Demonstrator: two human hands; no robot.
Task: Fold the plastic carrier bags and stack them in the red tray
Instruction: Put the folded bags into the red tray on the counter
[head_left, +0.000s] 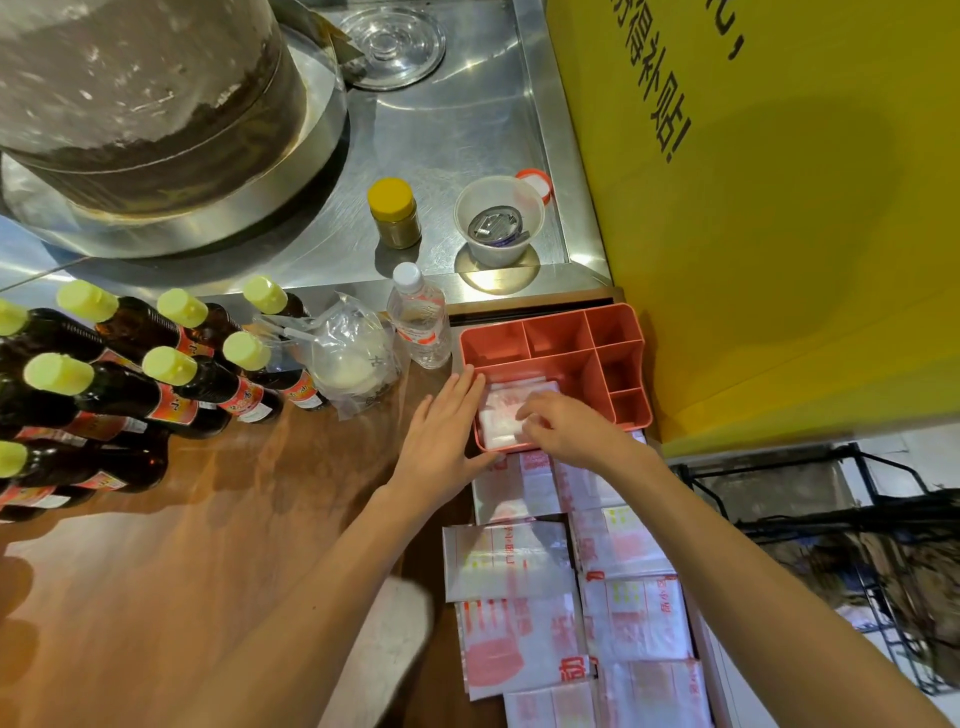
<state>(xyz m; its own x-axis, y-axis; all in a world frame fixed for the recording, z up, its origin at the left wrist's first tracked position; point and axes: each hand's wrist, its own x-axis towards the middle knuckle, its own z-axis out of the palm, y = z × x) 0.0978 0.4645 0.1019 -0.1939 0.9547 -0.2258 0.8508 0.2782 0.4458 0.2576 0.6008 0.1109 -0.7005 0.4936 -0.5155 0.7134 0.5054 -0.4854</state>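
Right hand is pressing a folded bag into the red tray, fingers curled, probably pinching it. Left hand, at 9 o'clock, is lying flat against the tray. Bags are handling light, limp, slippery; grip folded edges.

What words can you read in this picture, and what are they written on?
Yellow board: big black Chinese characters, cut off at the edge; the end looks like "补贴!".
Flat carrier bags: one red character, "动"; the rest is too blurred.
Brown bottles: red labels, too small to read.
Water bottle: label too blurred.
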